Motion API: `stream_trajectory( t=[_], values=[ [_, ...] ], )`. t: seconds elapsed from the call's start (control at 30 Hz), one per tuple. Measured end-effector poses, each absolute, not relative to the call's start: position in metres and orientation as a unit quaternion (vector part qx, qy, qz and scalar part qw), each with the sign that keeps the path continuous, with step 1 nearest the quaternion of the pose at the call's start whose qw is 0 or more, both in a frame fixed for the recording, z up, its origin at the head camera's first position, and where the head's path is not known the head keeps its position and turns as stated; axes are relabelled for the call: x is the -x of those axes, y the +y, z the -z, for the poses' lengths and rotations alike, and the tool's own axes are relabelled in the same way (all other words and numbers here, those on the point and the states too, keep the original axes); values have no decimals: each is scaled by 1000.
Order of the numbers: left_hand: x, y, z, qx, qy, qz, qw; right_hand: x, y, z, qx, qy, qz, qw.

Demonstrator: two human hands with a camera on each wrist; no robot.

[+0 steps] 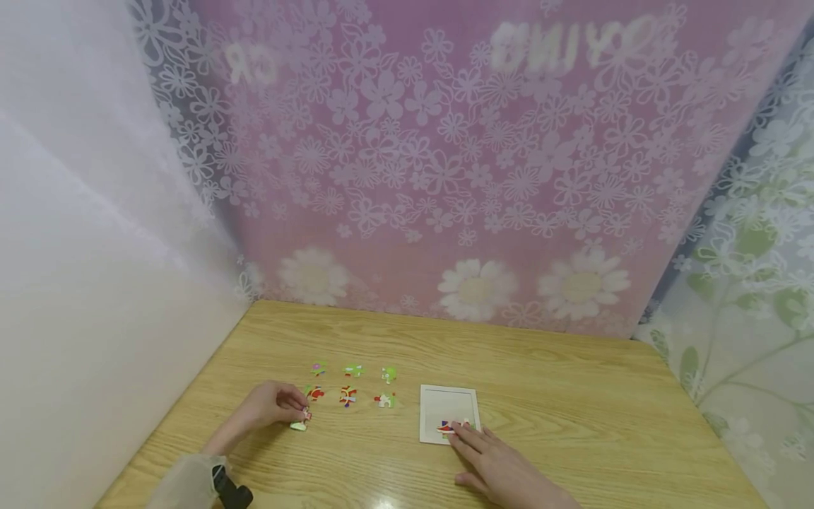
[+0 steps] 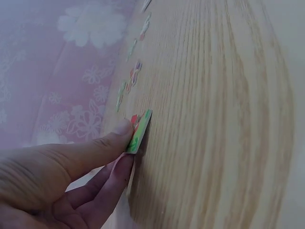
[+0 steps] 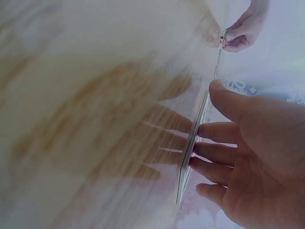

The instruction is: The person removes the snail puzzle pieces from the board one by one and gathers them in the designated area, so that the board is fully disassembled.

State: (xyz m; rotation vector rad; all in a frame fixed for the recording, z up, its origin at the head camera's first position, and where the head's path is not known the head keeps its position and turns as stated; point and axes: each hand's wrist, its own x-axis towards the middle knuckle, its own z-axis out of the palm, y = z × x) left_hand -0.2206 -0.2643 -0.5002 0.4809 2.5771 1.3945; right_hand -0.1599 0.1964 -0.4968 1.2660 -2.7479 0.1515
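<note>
My left hand pinches a jigsaw piece between thumb and fingers, tilted up at the table's surface. Its printed face shows green with some red. My right hand lies with fingers extended over the lower part of a white puzzle tray, fingertips touching pieces inside it. A red and blue puzzle piece shows at the tray's bottom, partly covered by those fingers. In the right wrist view the tray appears edge-on beside the fingertips.
Several loose jigsaw pieces lie in two rows between the left hand and the tray, on a wood-grain table. A pink floral backdrop rises behind the table, and a white wall borders its left side.
</note>
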Motion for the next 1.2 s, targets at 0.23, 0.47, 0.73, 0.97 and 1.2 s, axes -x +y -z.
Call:
stream_trajectory(
  t=[0.23,0.47,0.73,0.97,1.2],
  values=[
    [222,-264,500,-163,887,-425,74,160,197,498,-414,-907,-53,55],
    [223,-263,497,-142,898,-411,69,160,197,496,-397,-914,-75,15],
    [231,-254,484,-88,881,-459,75,162,198,494,-392,-913,-109,-2],
    [244,-236,474,-108,860,-494,66,164,199,495,-381,-913,-146,-9],
    [252,-209,465,-130,840,-525,51,167,199,495,-374,-913,-160,4]
  ],
)
